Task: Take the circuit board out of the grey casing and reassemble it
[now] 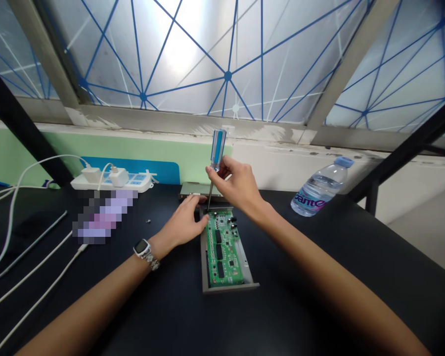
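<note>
A green circuit board [221, 249] lies in a shallow grey metal tray [249, 269] on the black table. My right hand [237, 185] is closed round a screwdriver [217, 148] with a clear and blue handle, held upright, its tip down at the board's far left corner. My left hand [185, 222], a watch on its wrist, rests against the tray's far left edge, fingers curled on the rim. A grey metal cover [193, 190] lies flat just behind the tray.
A white power strip [111, 182] with two chargers sits at the back left, white cables [25, 277] trailing over the table's left side. A plastic water bottle [321, 193] lies at the back right. A tiny screw [148, 221] lies left of my left hand.
</note>
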The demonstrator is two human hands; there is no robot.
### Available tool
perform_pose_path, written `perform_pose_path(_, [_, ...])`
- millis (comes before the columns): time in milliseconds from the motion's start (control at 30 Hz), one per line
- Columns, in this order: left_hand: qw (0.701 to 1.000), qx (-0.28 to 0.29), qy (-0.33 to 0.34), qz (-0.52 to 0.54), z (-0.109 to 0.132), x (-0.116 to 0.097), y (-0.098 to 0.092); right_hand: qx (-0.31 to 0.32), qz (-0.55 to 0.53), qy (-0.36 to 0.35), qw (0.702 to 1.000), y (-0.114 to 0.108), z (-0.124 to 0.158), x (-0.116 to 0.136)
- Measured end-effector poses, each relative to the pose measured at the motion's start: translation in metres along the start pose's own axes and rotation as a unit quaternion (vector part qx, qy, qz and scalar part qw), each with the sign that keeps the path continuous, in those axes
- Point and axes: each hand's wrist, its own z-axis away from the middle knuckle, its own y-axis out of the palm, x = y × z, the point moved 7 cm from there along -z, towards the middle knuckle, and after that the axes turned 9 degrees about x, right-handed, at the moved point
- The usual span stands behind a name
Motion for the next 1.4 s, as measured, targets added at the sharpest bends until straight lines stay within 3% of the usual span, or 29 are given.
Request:
perform_pose_path(200, [0.998, 0.053, -0.020, -0.020, 0.006, 0.001, 0.009, 0.001, -0.008, -0.026, 1.000, 0.001, 0.000, 0.002])
perform_pose_path(533, [0.998, 0.054, -0.024, -0.019, 0.005, -0.006, 0.004, 0.015, -0.012, -0.048, 0.999, 0.001, -0.002, 0.002])
perform_pose_path(767, [0.999, 0.037, -0.001, -0.010, 0.004, -0.003, 0.004, 0.064, -0.079, -0.058, 0.993, 0.007, -0.002, -0.002])
perform_pose_path(933, [0.997, 0.002, 0.045, 0.063, -0.003, -0.009, -0.007, 0.141, -0.124, -0.051, 0.981, 0.009, -0.004, -0.009])
perform_pose_path(1133, [0.970, 0.014, 0.075, 0.230, -0.017, -0.005, -0.006, 0.209, -0.171, -0.056, 0.961, 0.012, -0.008, -0.015])
perform_pose_path(1233, [0.963, 0.019, 0.067, 0.262, -0.019, -0.002, -0.003, 0.173, -0.149, -0.048, 0.972, 0.009, -0.008, -0.015])
perform_pose_path(1400, [0.961, -0.007, 0.043, 0.274, -0.018, -0.003, -0.006, -0.010, 0.014, 0.012, 1.000, -0.008, -0.003, -0.008])
